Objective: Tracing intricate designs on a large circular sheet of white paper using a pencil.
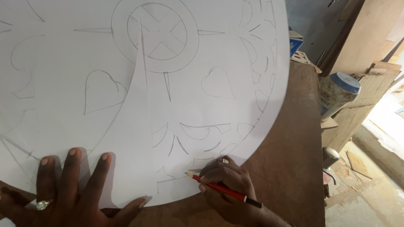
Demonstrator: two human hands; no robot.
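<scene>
The right hand [227,185], low and right of centre, pinches a red pencil [221,189], its tip on the white sheet [189,54]. The left hand [71,189], lower left, lies spread flat, fingers pressing a curved paper template [130,143] onto the sheet. The sheet covers most of the brown bench [290,159]. A blue-lidded jar [338,94] stands at right.
</scene>
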